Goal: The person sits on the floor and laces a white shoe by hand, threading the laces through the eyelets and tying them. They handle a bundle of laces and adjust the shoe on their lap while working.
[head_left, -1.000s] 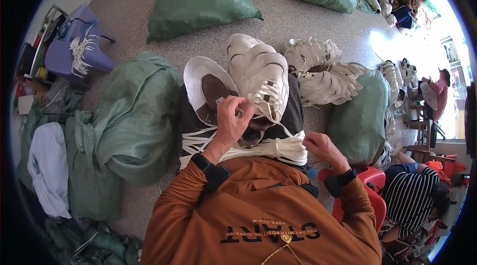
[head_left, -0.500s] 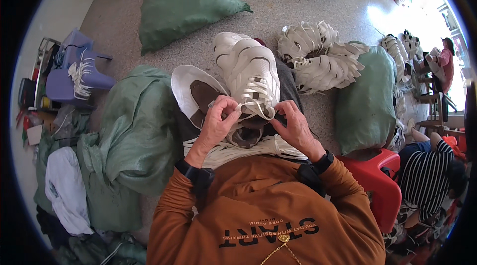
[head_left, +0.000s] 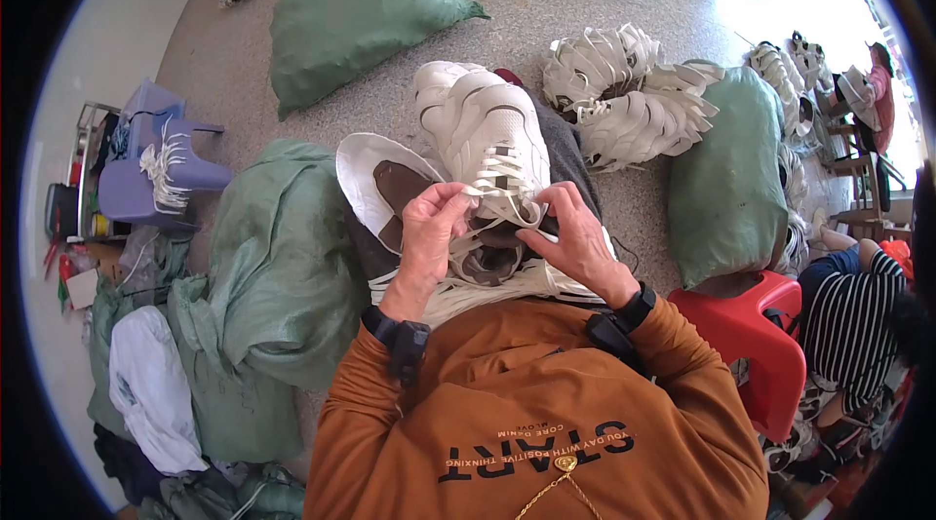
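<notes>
1. Here are both bare hands working at one spot; the left hand [head_left: 432, 228] has thumb and forefinger pinched together on the cream lace [head_left: 503, 169], just at the left edge of the shoe's opening.
2. Across from it sits the right hand [head_left: 575, 242], thumb and forefinger curved about the lace loop at the opening's right side; whether those fingertips are fully closed on it, I cannot tell.
3. And there's the big change; a second ago that right hand is well off to the right, beside the lace bundle [head_left: 463, 304] on the lap, and now it is in at the shoe; that puts two hands on the lacing, which looks, in my judgement, like finer finger work.
4. The cream sneaker [head_left: 495, 135] lies in the lap, toe pointing away from the wearer, laces crossing over its tongue; against half a second ago the hands barely shift.
5. Close by on the left, a white oval piece [head_left: 355, 167] with a brown inner part; to the right, cream shoe uppers [head_left: 634, 120] on the floor, a green sack [head_left: 726, 179] and a red stool [head_left: 741, 315].
</notes>
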`<state>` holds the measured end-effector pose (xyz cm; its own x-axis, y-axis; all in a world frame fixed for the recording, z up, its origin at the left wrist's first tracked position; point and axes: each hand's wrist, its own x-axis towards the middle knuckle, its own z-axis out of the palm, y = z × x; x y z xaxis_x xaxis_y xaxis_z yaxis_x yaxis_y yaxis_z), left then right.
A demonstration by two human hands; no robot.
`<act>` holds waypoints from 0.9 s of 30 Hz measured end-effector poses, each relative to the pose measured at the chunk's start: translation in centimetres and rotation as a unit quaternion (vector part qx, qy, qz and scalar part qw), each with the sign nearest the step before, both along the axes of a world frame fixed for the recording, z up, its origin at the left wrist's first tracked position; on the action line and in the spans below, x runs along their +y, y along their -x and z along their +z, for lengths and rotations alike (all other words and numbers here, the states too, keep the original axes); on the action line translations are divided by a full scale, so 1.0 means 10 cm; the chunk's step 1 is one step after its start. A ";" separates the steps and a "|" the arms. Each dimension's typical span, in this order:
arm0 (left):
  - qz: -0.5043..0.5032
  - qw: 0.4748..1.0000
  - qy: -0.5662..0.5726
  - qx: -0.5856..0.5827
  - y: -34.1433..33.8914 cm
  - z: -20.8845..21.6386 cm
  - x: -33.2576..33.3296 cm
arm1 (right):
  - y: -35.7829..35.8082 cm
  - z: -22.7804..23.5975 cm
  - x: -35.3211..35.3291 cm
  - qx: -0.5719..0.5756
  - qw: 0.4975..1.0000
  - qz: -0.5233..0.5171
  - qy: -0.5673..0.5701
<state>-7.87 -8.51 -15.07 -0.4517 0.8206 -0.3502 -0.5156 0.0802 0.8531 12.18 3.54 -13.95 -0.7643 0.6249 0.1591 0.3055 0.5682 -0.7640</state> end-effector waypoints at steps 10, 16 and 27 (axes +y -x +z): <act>-0.215 0.904 0.043 0.366 0.24 0.56 0.04 | -0.11 -0.29 -0.01 -0.061 0.998 0.020 0.020; 0.054 0.828 -0.077 0.552 -0.01 0.38 0.12 | -0.18 -0.36 -0.05 -0.047 0.990 0.088 -0.095; 0.125 0.918 -0.015 0.376 -0.12 0.01 0.05 | -0.68 0.01 0.21 -0.109 0.978 0.169 -0.052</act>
